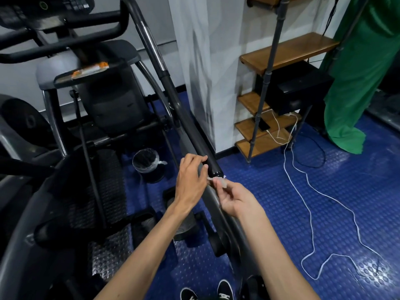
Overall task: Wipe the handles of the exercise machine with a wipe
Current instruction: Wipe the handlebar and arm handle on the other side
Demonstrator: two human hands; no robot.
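Note:
A long black handle of the exercise machine runs diagonally from the top centre down to a rounded end near the middle of the view. My left hand sits at that lower end, fingers curled against the black grip. Just right of it, my right hand pinches a small crumpled whitish wipe between thumb and fingers. The wipe touches the handle's bottom end, beside my left thumb.
The machine's console and other black handlebars fill the upper left. A small bin with a plastic liner stands on the blue studded floor. A wooden shelf rack, white cables and a green cloth lie to the right.

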